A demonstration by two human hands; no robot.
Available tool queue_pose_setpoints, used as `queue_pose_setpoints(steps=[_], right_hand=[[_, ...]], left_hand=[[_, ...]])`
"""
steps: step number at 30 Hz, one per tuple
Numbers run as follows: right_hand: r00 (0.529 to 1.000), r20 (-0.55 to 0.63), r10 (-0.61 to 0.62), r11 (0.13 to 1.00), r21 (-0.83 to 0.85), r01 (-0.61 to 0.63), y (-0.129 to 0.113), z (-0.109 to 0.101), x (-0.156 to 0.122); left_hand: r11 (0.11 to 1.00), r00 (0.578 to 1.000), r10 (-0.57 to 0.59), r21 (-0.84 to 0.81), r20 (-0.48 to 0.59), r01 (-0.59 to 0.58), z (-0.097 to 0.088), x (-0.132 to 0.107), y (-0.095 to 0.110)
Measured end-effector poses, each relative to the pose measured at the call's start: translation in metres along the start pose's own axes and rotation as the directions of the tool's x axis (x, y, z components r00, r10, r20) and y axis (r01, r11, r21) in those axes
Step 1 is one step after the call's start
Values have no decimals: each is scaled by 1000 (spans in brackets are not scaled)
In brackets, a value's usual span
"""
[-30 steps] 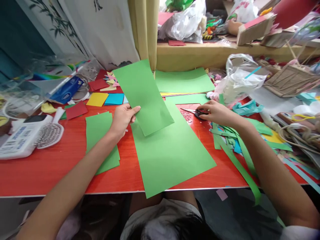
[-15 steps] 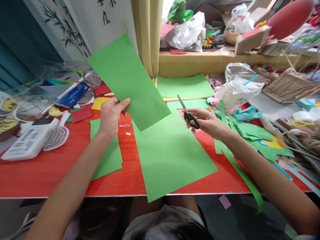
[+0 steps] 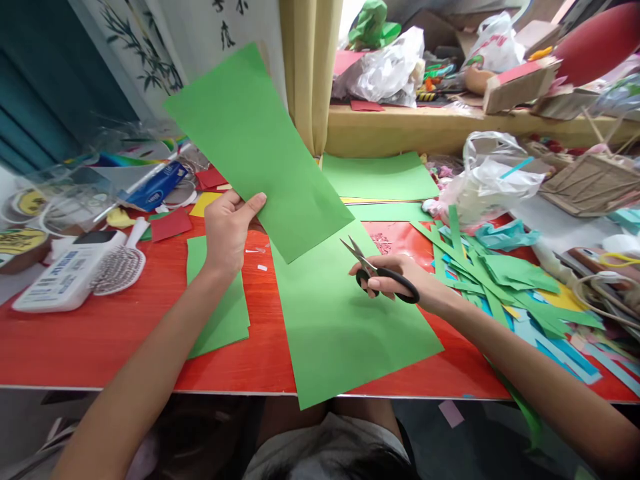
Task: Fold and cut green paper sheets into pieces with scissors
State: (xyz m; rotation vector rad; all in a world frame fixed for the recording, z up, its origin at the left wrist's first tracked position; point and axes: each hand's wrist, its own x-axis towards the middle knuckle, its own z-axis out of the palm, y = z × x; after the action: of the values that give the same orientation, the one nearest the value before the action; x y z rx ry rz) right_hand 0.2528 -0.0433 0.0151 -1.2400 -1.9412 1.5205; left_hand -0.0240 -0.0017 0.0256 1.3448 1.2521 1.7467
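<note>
My left hand (image 3: 227, 227) pinches the lower left edge of a green paper sheet (image 3: 260, 147) and holds it tilted up above the red table (image 3: 100, 333). My right hand (image 3: 400, 283) grips black-handled scissors (image 3: 380, 270), blades slightly apart and pointing up-left toward the held sheet's lower corner. A larger green sheet (image 3: 345, 320) lies flat under both, overhanging the table's front edge. A smaller green piece (image 3: 223, 313) lies under my left forearm.
Green and blue paper strips (image 3: 495, 273) are piled at the right beside a plastic bag (image 3: 490, 177). A white device (image 3: 65, 277) and hairbrush (image 3: 120, 263) sit at the left. Coloured paper squares (image 3: 170, 223) and more green sheets (image 3: 380, 177) lie at the back.
My right hand picked the scissors up off the table and brought them left toward the held sheet. My left hand lifted the green sheet up and to the left.
</note>
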Motion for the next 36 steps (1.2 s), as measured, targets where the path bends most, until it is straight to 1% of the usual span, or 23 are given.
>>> queue_pose_setpoints(steps=[3, 6, 10, 14, 18, 21, 25, 28, 32, 36], right_hand=[[1000, -15, -21, 1000, 10, 22, 2, -1, 0], [999, -41, -34, 999, 9, 35, 1, -1, 0], [997, -73, 5, 1000, -11, -6, -2, 0, 0], [997, -68, 44, 999, -25, -46, -3, 1, 1], [995, -75, 68, 998, -7, -69, -1, 1, 2], [995, -75, 61, 998, -6, -61, 0, 0, 2], [997, -47, 53, 999, -4, -53, 0, 0, 2], [998, -38, 55, 998, 7, -55, -1, 1, 1], [998, -51, 38, 998, 42, -36, 0, 1, 1], [998, -57, 12, 999, 53, -9, 3, 1, 1]], left_hand=[[998, 999, 51, -29, -16, -52, 2, -2, -2], [997, 997, 73, -14, -25, -74, 4, -4, -3], [995, 995, 99, 2, -29, -99, 6, -6, -4], [996, 996, 89, 23, -25, -88, 7, -7, -4], [995, 994, 103, 17, -25, -102, 6, -7, -5], [994, 993, 110, 30, -40, -108, 5, -5, -7], [991, 989, 133, 22, -60, -132, 4, -3, -10], [990, 989, 139, 11, -50, -139, 3, -2, -11], [988, 988, 149, 39, -47, -147, 5, -4, -11], [994, 995, 104, 29, 1, -104, 10, -10, -10]])
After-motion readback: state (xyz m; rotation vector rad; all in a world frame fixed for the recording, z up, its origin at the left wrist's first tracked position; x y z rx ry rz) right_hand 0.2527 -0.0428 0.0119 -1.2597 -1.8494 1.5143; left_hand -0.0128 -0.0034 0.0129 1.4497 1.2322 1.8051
